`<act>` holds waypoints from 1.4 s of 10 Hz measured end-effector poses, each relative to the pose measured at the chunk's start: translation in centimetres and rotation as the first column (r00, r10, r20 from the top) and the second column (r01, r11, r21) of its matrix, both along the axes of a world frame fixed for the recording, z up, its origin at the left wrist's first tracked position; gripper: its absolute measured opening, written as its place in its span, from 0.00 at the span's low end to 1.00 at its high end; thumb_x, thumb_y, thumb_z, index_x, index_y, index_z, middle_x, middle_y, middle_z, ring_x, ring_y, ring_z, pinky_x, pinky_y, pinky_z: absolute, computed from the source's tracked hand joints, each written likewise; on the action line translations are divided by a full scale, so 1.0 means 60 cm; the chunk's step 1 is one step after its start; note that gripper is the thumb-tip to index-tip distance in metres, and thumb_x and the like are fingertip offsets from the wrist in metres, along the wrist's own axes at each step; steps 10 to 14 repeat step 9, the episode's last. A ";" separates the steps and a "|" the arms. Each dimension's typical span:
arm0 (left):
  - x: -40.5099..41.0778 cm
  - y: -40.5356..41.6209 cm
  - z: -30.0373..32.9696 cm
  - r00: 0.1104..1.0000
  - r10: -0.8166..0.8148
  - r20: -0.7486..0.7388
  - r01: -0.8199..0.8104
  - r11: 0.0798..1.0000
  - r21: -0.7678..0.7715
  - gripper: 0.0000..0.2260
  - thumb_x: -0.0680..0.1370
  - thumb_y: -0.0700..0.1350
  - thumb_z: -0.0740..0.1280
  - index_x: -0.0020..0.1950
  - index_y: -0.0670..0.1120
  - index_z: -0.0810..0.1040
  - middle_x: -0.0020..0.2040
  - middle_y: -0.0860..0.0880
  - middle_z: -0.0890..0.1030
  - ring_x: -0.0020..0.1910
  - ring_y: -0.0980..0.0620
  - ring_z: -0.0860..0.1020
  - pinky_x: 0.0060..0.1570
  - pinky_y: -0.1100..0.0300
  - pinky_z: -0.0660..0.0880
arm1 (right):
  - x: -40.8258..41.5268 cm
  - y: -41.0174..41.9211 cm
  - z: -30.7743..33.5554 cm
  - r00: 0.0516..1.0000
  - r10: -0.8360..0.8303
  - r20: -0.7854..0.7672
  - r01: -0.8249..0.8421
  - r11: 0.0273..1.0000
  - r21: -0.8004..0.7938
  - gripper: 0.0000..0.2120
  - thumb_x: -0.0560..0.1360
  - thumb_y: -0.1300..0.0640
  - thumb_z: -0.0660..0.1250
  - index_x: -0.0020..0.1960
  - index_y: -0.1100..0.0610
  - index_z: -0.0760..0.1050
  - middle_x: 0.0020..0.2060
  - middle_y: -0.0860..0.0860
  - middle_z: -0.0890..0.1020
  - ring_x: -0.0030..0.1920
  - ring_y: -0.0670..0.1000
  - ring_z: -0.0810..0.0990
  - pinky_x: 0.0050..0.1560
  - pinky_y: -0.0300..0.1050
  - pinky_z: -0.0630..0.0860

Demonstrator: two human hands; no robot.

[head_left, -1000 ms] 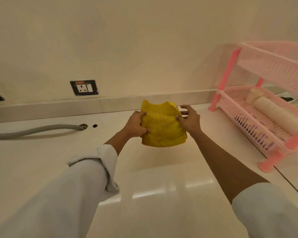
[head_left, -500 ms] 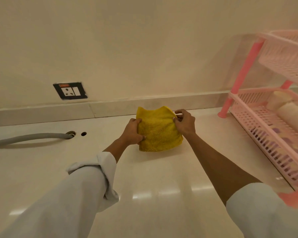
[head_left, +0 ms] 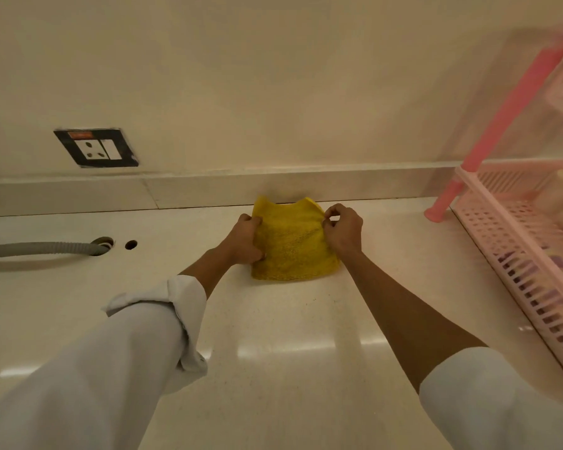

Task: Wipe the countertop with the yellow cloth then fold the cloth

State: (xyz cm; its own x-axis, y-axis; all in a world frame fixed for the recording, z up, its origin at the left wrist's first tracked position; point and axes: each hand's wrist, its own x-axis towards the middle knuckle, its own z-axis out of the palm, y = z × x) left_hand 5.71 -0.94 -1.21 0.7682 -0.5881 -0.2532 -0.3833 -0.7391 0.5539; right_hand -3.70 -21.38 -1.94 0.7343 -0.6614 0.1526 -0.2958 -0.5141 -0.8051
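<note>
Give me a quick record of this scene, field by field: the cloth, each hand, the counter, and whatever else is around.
cloth: yellow cloth, folded, lying on the countertop near the back ledge
left hand: left hand gripping the cloth's left edge
right hand: right hand pinching the cloth's right edge near the top corner
left of cloth: grey hose entering a hole in the counter
wall: socket
right side: pink rack standing on the counter

Home kitchen: pale stone countertop (head_left: 290,352), wall socket (head_left: 96,147), pink dish rack (head_left: 517,241), drain hose (head_left: 39,249).
</note>
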 end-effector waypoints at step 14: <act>-0.017 0.004 -0.070 0.900 -0.220 0.377 0.152 0.968 0.201 0.40 0.77 0.68 0.46 0.79 0.43 0.41 0.80 0.42 0.42 0.79 0.45 0.40 0.77 0.40 0.42 | 0.008 0.044 -0.066 0.792 0.164 -0.589 -0.462 0.791 -0.401 0.38 0.80 0.34 0.44 0.79 0.59 0.47 0.80 0.57 0.49 0.80 0.55 0.44 0.75 0.69 0.38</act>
